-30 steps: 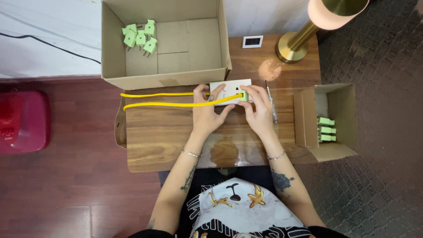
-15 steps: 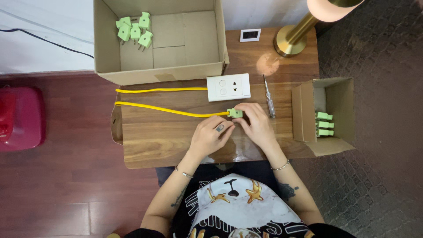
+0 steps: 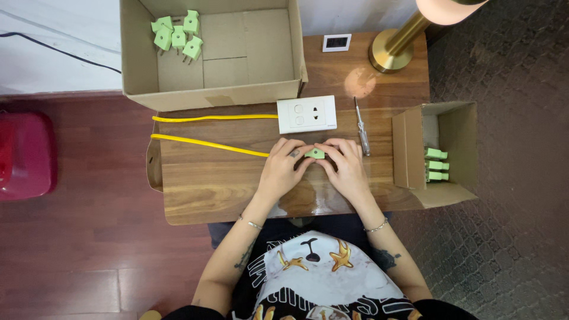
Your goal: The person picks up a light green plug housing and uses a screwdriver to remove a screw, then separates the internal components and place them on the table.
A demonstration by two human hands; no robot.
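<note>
Large open cardboard box (image 3: 142, 77) at the table's far left holds green plugs (image 3: 176, 35); small cardboard box (image 3: 453, 148) sits right. Left hand (image 3: 281, 169) and right hand (image 3: 347, 166) both pinch the small green plastic plug (image 3: 315, 153) on the yellow cable (image 3: 207, 145), between them at table centre, just below the white wall socket plate (image 3: 306, 114).

Small wooden table (image 3: 207, 184), glossy, lamp glare on top. Brass lamp (image 3: 397, 47) at far right corner, shade glowing warm. Dark reddish plank floor (image 3: 77, 249) on left, dark patterned carpet (image 3: 510, 225) on right. White wall (image 3: 53, 35) behind table, black cable (image 3: 65, 52) running along it. Red seat-like thing (image 3: 24, 154) at left edge, partly cut off
</note>
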